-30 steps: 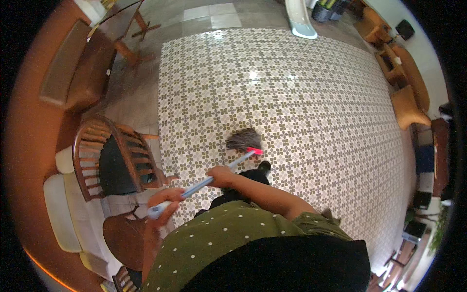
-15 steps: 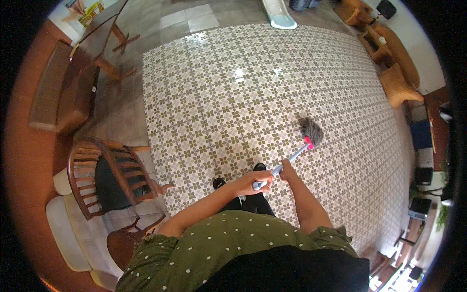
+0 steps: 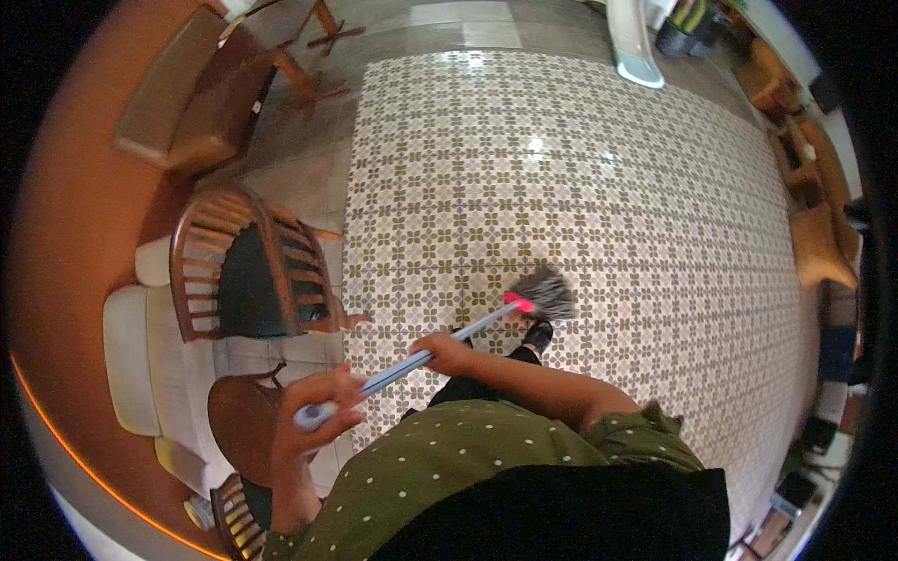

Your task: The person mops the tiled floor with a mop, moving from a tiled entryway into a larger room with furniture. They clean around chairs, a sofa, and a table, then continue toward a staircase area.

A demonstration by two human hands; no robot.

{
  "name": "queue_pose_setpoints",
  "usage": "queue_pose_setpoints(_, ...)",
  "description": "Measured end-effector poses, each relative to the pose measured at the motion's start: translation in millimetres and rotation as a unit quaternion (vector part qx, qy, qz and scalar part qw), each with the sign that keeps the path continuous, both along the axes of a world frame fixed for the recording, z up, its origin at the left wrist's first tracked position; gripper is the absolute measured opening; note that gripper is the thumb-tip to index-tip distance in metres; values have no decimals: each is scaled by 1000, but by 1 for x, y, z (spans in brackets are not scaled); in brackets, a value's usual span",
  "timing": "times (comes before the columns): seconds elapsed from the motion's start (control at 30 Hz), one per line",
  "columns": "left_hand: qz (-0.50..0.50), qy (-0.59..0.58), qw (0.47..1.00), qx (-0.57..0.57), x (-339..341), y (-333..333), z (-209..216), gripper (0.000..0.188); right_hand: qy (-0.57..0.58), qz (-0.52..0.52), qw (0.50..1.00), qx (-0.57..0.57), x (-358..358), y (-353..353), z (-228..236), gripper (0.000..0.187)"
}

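A string mop (image 3: 398,371) with a pale blue-grey handle slants across in front of my body. Its dark grey strands (image 3: 550,294) rest on the patterned tile floor (image 3: 486,201), close to my dark shoe, and a pink piece joins them to the handle. My left hand (image 3: 323,400) is wrapped round the handle's top end at the lower left, slightly blurred. Farther down, my right hand (image 3: 443,354) grips the handle, with that arm crossing in front of my body.
To the left stands a slatted wooden armchair (image 3: 281,257) with a dark cushion, near a brown chair (image 3: 241,421) and a pale padded bench (image 3: 131,360). A brown sofa (image 3: 168,89) is farther back. A slide (image 3: 638,61) reaches the floor's far edge; wicker chairs (image 3: 818,248) line the right.
Both hands have swung left and nearer with the mop, its top end going farthest. The mop head has moved left and closer to my feet. The view has turned rightward.
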State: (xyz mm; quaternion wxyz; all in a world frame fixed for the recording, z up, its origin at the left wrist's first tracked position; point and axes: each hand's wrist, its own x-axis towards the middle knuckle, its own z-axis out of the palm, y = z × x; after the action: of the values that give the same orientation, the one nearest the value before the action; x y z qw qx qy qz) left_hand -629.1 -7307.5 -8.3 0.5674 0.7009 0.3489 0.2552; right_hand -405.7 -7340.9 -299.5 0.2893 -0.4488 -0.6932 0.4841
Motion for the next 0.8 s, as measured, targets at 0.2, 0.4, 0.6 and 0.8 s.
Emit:
queue_pose_setpoints(0.2,132,15,987,94,-47,-62,48,17,117,155,981,2,-156,35,35,33)
queue_pose_setpoints(0.4,191,38,972,133,-45,-99,8,27,6,226,974,-9,-174,33,24,26)
queue_pose_setpoints(0.6,187,-53,971,139,-41,-125,-3,26,-86,215,973,-11,-157,7,36,23)
queue_pose_setpoints(0.8,87,-88,991,54,0,-163,9,36,-144,110,983,2,-60,-79,57,45)
